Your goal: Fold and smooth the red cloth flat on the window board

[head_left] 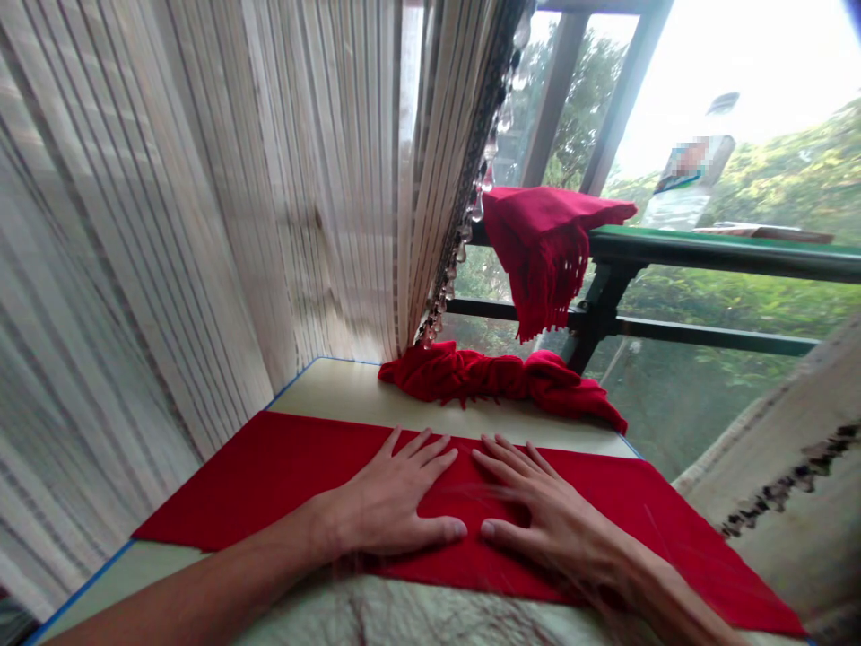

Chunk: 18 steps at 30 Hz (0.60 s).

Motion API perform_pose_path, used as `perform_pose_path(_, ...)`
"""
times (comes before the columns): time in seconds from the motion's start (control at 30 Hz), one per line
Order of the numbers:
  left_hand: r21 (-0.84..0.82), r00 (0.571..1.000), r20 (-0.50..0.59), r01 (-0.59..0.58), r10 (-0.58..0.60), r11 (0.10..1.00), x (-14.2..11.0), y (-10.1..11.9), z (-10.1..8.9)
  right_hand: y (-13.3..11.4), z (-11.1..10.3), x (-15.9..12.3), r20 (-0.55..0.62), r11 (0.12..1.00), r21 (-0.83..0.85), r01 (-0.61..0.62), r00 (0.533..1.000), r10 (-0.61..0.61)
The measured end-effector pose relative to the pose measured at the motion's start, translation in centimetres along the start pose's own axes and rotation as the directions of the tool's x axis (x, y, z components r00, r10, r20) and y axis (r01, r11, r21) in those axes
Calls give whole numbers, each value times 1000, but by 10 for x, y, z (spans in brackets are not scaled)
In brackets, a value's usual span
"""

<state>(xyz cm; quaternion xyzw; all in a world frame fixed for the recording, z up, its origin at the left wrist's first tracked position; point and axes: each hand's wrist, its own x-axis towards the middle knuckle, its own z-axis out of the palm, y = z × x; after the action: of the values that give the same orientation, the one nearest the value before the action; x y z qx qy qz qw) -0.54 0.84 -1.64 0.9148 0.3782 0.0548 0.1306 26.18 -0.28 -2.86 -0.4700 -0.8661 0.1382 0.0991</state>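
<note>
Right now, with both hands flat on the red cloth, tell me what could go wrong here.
1. The flat red cloth reaches the table edge on the left; a sideways push from the left hand or right hand could slide it off.
2. The bunched red scarf lies at the far edge by the window and might drop behind.
3. The beaded curtain trim hangs just above that scarf and may snag it.

By the window
A striped curtain (221, 206) hung left; a fringed red scarf (544, 251) lay over the green rail (726, 251).
</note>
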Motion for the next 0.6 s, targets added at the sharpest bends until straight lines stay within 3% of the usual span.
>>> perform_pose_path(0.4, 2, 1000, -19, 0, 0, 1000, -1, -1, 1, 0, 0, 0, 3, 1000, 5, -4, 1000, 4)
perform_pose_path(0.6, 14, 999, 41, 24, -24, 1000, 0, 4, -6, 0, -2, 1, 36, 1000, -7, -7, 999, 7)
